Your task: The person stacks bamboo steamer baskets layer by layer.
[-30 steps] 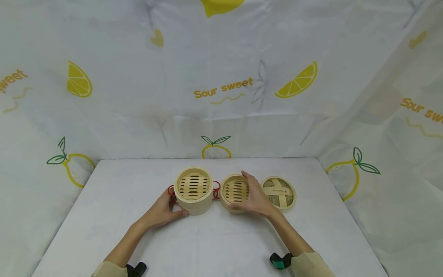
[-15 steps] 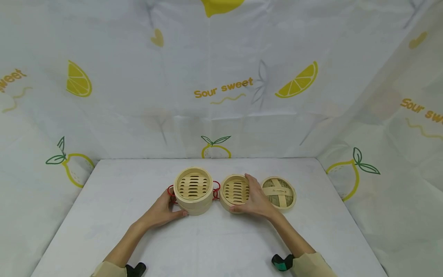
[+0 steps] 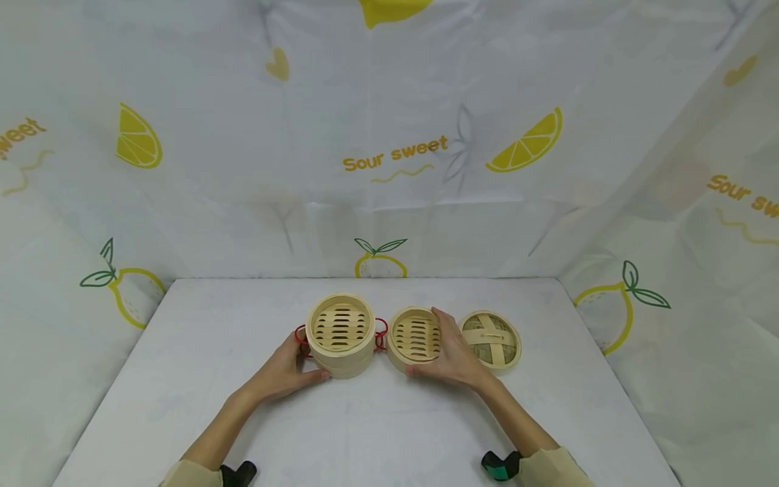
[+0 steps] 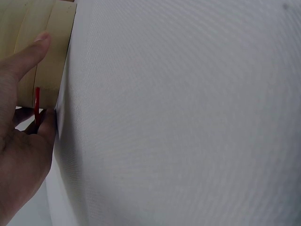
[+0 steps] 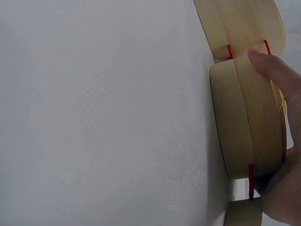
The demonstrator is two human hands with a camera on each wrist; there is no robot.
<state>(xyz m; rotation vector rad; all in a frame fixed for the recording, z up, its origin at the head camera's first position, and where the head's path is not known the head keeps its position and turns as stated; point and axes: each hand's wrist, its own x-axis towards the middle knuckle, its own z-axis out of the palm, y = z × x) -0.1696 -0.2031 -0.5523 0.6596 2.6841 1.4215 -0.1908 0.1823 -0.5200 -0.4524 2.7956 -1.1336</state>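
A stack of round bamboo steamer baskets stands left of centre, slatted top facing up. My left hand holds its left side, thumb on the front wall and fingers at the red cord loop. Right beside it sits a lower bamboo steamer basket, also slatted. My right hand grips this one from its right, thumb along the front wall and fingers over the far rim. The right palm hides part of its right side.
A round woven bamboo lid lies just right of the right hand. Everything rests on a white-covered table. Behind and at the sides hangs a white cloth printed with lemons.
My right hand has slid slightly right and toward me along the lower basket, its fingertips lower at the far rim. The left hand and both steamers stay in place.
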